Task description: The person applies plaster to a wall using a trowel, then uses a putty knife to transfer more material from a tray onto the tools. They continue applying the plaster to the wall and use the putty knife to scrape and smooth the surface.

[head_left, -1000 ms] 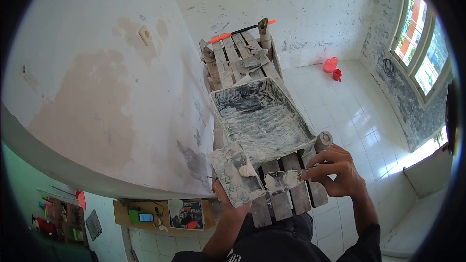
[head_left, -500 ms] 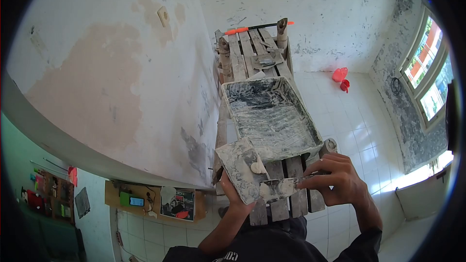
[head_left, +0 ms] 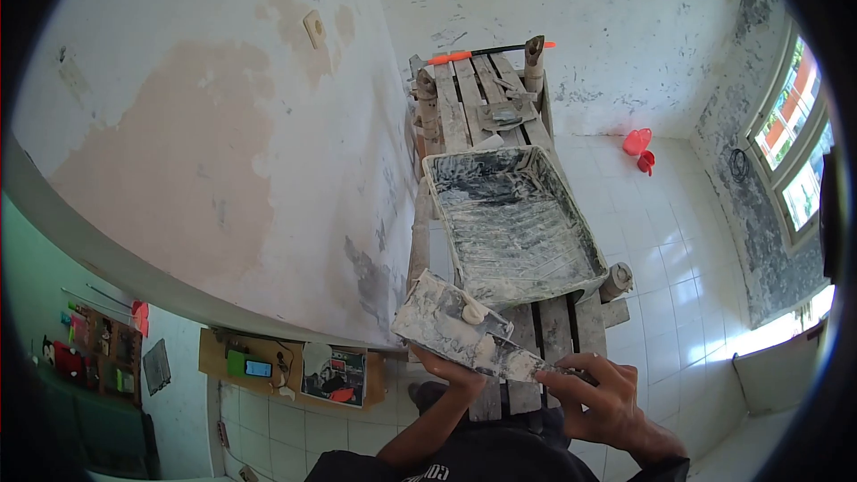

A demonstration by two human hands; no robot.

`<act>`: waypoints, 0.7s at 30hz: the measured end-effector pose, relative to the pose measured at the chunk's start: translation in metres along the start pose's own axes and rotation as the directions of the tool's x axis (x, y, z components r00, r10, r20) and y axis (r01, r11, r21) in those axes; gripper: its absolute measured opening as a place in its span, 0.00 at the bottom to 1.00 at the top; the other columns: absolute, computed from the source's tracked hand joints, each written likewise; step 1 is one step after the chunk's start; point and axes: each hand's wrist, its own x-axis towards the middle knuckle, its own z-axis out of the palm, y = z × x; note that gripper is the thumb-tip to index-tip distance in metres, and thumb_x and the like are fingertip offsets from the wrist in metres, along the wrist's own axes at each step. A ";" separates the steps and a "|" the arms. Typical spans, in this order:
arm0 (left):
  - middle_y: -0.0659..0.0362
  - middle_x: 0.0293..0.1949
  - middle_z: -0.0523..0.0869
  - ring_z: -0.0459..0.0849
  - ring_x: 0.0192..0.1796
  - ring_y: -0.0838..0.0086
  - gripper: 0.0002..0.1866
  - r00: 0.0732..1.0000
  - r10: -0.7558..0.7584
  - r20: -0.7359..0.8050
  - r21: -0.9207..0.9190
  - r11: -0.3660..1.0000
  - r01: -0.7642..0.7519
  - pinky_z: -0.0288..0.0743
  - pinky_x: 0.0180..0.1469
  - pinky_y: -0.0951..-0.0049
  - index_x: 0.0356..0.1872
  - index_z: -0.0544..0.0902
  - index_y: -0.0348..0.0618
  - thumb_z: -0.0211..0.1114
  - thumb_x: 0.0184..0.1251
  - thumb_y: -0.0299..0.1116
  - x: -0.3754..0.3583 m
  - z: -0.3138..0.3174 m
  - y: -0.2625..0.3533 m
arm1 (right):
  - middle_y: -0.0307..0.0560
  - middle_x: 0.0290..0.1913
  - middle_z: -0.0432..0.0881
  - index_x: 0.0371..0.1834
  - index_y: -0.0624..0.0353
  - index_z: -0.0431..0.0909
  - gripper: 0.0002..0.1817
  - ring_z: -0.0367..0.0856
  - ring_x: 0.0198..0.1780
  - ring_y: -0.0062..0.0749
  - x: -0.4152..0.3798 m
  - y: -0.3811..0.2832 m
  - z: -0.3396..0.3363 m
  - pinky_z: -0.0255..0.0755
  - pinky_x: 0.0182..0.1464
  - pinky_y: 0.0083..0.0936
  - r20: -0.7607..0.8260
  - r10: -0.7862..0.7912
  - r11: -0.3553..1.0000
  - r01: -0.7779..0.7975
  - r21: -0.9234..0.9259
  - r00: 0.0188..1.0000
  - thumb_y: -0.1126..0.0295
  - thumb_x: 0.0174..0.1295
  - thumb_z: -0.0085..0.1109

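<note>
My left hand [head_left: 453, 373] is closed under a flat, putty-smeared board [head_left: 427, 311], which tilts in front of me. A pale lump of putty [head_left: 474, 311] sits on the board's face. My right hand [head_left: 600, 400] grips the handle of a putty knife [head_left: 512, 362], its wide blade coated in wet filler. That blade lies against the lower right part of the board. Just beyond both hands stands a paint tray [head_left: 522, 254], its ribbed floor streaked with white and grey filler.
The tray rests on a slatted wooden platform [head_left: 455, 107] with bamboo posts. A hammer [head_left: 473, 55] and another filler-covered plate [head_left: 507, 114] lie at its far end. Patched wall [head_left: 178, 152] runs along the left. Red plastic containers [head_left: 636, 142] are on the tiled floor.
The putty knife has moved left and its blade now overlaps the board more. My right hand has come lower and turned. The board is tilted more steeply, and the whole view has shifted slightly.
</note>
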 end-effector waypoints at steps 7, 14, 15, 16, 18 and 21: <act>0.42 0.67 0.68 0.71 0.72 0.52 0.54 1.000 0.026 0.015 0.110 0.994 -0.027 0.68 0.70 0.49 0.77 0.55 0.28 0.69 0.66 0.63 -0.025 -0.002 -0.035 | 0.42 0.41 0.85 0.52 0.45 0.91 0.32 0.86 0.28 0.29 0.001 -0.005 0.020 0.78 0.22 0.26 -0.037 0.000 0.999 0.001 0.033 0.999 0.82 0.38 0.66; 0.41 0.71 0.65 0.68 0.74 0.50 0.52 0.978 -0.201 0.059 0.023 0.979 0.200 0.63 0.74 0.48 0.79 0.55 0.31 0.39 0.75 0.73 -0.041 0.002 -0.024 | 0.44 0.42 0.85 0.53 0.45 0.90 0.32 0.89 0.31 0.31 0.010 -0.010 0.032 0.80 0.23 0.27 -0.070 0.000 0.997 0.005 0.076 0.998 0.82 0.40 0.67; 0.41 0.70 0.67 0.68 0.74 0.49 0.50 0.983 -0.185 0.014 -0.036 0.982 0.186 0.63 0.74 0.46 0.77 0.60 0.31 0.41 0.75 0.72 -0.039 0.007 -0.014 | 0.44 0.42 0.85 0.53 0.45 0.90 0.32 0.89 0.31 0.31 0.013 -0.011 0.033 0.80 0.23 0.27 -0.072 -0.001 0.997 0.006 0.076 0.997 0.82 0.40 0.67; 0.40 0.70 0.68 0.69 0.73 0.47 0.48 0.985 -0.173 -0.031 -0.093 0.981 0.169 0.62 0.74 0.45 0.74 0.66 0.31 0.43 0.76 0.71 -0.038 0.009 -0.009 | 0.44 0.43 0.84 0.53 0.45 0.89 0.32 0.89 0.31 0.32 0.017 -0.013 0.033 0.81 0.24 0.27 -0.081 -0.016 0.997 0.022 0.073 0.997 0.82 0.40 0.67; 0.39 0.69 0.69 0.72 0.72 0.48 0.48 0.997 -0.002 0.073 0.079 0.997 -0.003 0.68 0.71 0.47 0.76 0.57 0.28 0.55 0.73 0.64 -0.037 -0.007 -0.026 | 0.44 0.44 0.84 0.54 0.45 0.89 0.32 0.89 0.31 0.32 0.024 -0.014 0.034 0.81 0.24 0.28 -0.095 -0.030 0.997 0.037 0.069 0.995 0.82 0.40 0.67; 0.39 0.68 0.70 0.75 0.70 0.46 0.51 0.971 0.181 0.156 0.245 0.945 -0.215 0.72 0.70 0.48 0.77 0.51 0.26 0.68 0.70 0.55 -0.039 -0.002 -0.029 | 0.45 0.45 0.84 0.54 0.45 0.89 0.32 0.89 0.31 0.33 0.033 -0.016 0.035 0.82 0.25 0.27 -0.077 -0.008 0.999 0.012 0.053 0.997 0.81 0.40 0.68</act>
